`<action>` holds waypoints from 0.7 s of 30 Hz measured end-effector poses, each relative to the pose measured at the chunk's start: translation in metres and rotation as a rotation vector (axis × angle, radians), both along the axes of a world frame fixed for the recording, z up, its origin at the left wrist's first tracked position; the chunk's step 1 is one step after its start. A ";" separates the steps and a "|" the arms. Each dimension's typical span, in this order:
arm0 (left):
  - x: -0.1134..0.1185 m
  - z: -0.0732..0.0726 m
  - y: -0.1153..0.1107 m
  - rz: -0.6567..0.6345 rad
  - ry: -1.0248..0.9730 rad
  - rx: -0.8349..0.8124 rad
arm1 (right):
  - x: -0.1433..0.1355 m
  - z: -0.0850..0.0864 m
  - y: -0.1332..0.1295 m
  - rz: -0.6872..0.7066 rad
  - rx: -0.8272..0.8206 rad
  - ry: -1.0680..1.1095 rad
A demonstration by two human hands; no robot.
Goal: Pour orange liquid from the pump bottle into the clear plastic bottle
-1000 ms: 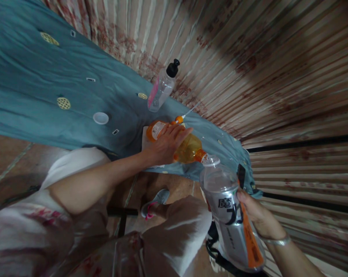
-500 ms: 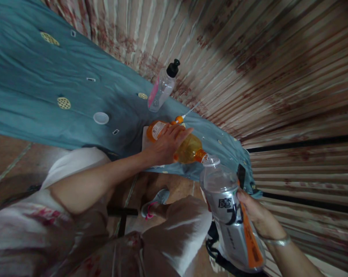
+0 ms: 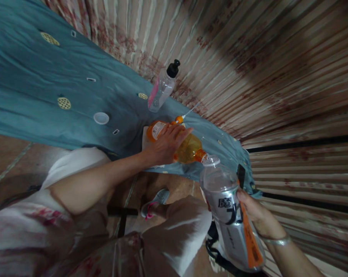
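My left hand [image 3: 166, 144] is wrapped over an orange see-through bottle [image 3: 188, 149], which lies tilted with its neck toward the right. That neck meets the mouth of a clear plastic bottle with a silver and orange label [image 3: 230, 215]. My right hand [image 3: 256, 211] grips this clear bottle round its side, holding it nearly upright with a lean. An orange pump head [image 3: 178, 119] with a thin tube lies just behind my left hand. Whether liquid is flowing between the two bottles I cannot make out.
On the blue patterned cloth [image 3: 26, 77] stand a clear bottle with a black pump top [image 3: 162, 88] and, farther left, a small white round lid [image 3: 101, 118]. A pleated curtain [image 3: 248, 69] hangs behind the cloth. My legs and a shoe [image 3: 159, 200] are below.
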State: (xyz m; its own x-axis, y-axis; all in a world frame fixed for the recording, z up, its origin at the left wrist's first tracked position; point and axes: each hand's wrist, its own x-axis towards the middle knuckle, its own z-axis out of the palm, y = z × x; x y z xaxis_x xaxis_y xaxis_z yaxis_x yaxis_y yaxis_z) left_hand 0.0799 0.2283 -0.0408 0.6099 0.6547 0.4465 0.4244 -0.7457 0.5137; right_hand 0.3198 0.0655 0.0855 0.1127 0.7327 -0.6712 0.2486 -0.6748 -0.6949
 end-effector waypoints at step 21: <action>-0.001 0.002 0.000 -0.021 -0.018 -0.023 | 0.003 -0.003 -0.001 0.000 0.012 -0.004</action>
